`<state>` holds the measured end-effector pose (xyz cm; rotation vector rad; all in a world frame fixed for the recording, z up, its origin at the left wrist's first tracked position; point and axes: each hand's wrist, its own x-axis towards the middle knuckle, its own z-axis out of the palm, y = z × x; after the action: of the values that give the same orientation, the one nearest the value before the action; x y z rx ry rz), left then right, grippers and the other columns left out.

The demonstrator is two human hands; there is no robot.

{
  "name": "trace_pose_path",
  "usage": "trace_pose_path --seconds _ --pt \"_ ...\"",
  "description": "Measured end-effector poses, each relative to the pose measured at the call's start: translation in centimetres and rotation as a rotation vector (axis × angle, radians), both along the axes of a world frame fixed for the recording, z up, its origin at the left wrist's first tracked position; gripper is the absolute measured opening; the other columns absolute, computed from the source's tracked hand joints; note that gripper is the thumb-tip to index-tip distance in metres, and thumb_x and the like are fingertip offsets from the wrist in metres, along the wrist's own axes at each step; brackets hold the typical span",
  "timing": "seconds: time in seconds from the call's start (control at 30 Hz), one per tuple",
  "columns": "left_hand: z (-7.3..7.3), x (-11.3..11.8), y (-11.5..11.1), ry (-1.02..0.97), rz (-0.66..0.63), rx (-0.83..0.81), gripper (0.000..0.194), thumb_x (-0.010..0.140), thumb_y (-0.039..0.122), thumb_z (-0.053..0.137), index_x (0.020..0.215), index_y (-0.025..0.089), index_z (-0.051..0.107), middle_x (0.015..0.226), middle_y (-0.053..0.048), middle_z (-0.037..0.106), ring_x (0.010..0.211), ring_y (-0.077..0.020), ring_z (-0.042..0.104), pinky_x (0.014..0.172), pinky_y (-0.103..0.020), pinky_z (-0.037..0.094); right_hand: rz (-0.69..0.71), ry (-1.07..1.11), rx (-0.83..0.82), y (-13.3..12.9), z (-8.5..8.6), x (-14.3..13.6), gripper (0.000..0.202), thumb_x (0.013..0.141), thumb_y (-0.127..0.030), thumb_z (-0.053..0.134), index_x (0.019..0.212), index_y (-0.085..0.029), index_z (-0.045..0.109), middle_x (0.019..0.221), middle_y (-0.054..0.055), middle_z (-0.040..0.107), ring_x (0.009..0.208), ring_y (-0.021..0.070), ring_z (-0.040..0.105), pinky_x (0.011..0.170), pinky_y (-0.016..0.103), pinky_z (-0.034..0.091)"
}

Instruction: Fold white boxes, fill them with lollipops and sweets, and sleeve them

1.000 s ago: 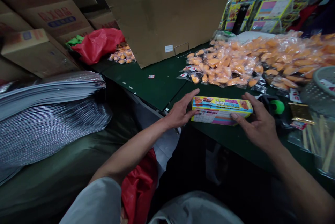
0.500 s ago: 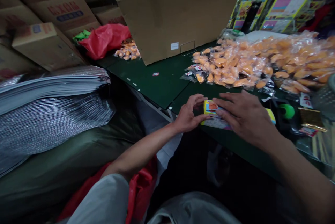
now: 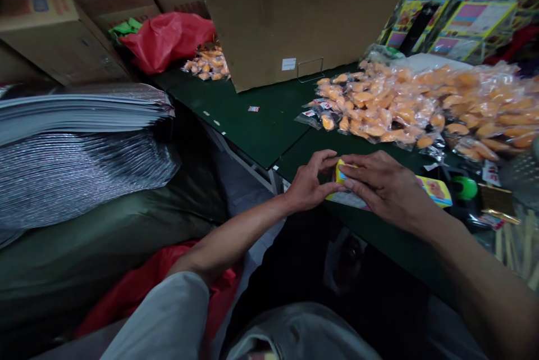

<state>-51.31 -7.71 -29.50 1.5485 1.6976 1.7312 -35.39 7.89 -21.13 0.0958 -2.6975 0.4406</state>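
Box [image 3: 438, 190] with yellow print sits, in the head view, at the near edge of the green table [image 3: 269, 144]. It should be light, rather stiff, somewhat smooth, easy to dent; the end edges seem the best hold. The left hand [image 3: 306, 185] grasps its left end, thumb toward the body. The right hand [image 3: 389, 186] bends flat over it (gripping or only pressing, I cannot tell).
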Motion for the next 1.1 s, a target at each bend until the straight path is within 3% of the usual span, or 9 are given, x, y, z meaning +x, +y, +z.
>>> trace_pose_path --seconds 0.23,0.37,0.47,0.57,0.67,0.77,0.83,0.93,1.1 --pt "0.1 0.2 0.2 0.153 -0.002 0.098 0.069 0.103 0.047 0.068 0.161 0.026 0.036 0.158 -0.016 0.054 0.141 -0.0281 0.059 0.114 -0.046 0.053 -0.055 -0.055 0.167 -1.1 -1.0 0.1 0.053 0.104 -0.037 0.06 0.154 -0.022 0.056 0.158 0.01 0.056 0.137 0.0387 0.055 0.112 0.06 0.048" --pt "0.3 0.3 0.3 0.296 -0.043 0.116 0.05 0.109 0.035 0.057 0.157 0.029 0.047 0.155 -0.013 0.058 0.149 -0.0268 0.051 0.123 -0.051 0.045 -0.259 0.075 0.148 -1.4 -1.2 2.4 0.07 0.102 -0.044 0.062 0.164 -0.017 0.04 0.159 0.016 0.053 0.14 0.0382 0.055 0.121 0.061 0.041" --pt "0.8 0.0 0.1 0.378 -0.02 0.079 0.042 0.108 0.032 0.056 0.151 0.028 0.053 0.157 -0.015 0.056 0.149 -0.0271 0.051 0.12 -0.052 0.047 -0.446 0.228 0.115 -1.1 -1.8 5.8 0.068 0.099 -0.044 0.07 0.158 -0.021 0.047 0.16 0.015 0.052 0.144 0.038 0.053 0.124 0.062 0.037" --pt "2.1 -0.4 0.3 0.572 0.003 -0.007 0.042 0.104 0.038 0.064 0.143 0.025 0.055 0.17 -0.019 0.037 0.154 -0.0339 0.043 0.118 -0.057 0.044 -0.615 0.383 -0.003 -1.0 -3.8 9.0 0.051 0.098 -0.041 0.073 0.144 -0.022 0.062 0.153 0.016 0.058 0.139 0.0366 0.058 0.116 0.06 0.048" --pt "4.3 -0.3 1.4 0.795 -0.024 -0.109 0.043 0.099 0.042 0.07 0.132 0.019 0.058 0.159 -0.023 0.05 0.145 -0.0378 0.05 0.116 -0.058 0.043 -0.671 0.506 -0.129 -0.9 -6.0 10.0 0.039 0.099 -0.036 0.071 0.136 -0.024 0.069 0.148 0.015 0.063 0.133 0.0334 0.064 0.111 0.057 0.054" --pt "6.7 0.4 2.7 0.98 -0.059 -0.294 0.041 0.102 0.039 0.064 0.137 0.019 0.058 0.13 -0.017 0.065 0.116 -0.0328 0.061 0.099 -0.049 0.051 -0.678 0.57 -0.189 -0.7 -7.0 9.3 0.038 0.099 -0.035 0.071 0.134 -0.023 0.072 0.15 0.017 0.062 0.135 0.0336 0.064 0.113 0.057 0.051" --pt "8.0 0.9 3.2 1.112 -0.08 -0.396 0.049 0.106 0.041 0.056 0.152 0.026 0.051 0.121 -0.013 0.063 0.104 -0.0296 0.059 0.087 -0.042 0.05 -0.696 0.599 -0.22 -0.6 -7.0 8.3 0.036 0.1 -0.036 0.069 0.132 -0.021 0.073 0.15 0.019 0.062 0.136 0.0337 0.063 0.114 0.057 0.051" --pt "9.2 1.0 3.4 1.291 -0.039 -0.486 0.058 0.11 0.048 0.046 0.165 0.038 0.037 0.112 -0.011 0.06 0.096 -0.0286 0.057 0.085 -0.041 0.047 -0.736 0.566 -0.269 -0.7 -6.8 6.5 0.036 0.103 -0.04 0.063 0.133 -0.022 0.072 0.15 0.018 0.061 0.139 0.0327 0.061 0.115 0.057 0.049" --pt "10.0 0.2 3.9 1.359 0.038 -0.588 0.058 0.112 0.042 0.038 0.168 0.047 0.026 0.124 -0.012 0.06 0.095 -0.0273 0.059 0.085 -0.039 0.046 -0.709 0.5 -0.35 -0.3 -6.9 2.7 0.04 0.104 -0.042 0.057 0.138 -0.024 0.068 0.155 0.013 0.058 0.147 0.0298 0.053 0.122 0.056 0.043"
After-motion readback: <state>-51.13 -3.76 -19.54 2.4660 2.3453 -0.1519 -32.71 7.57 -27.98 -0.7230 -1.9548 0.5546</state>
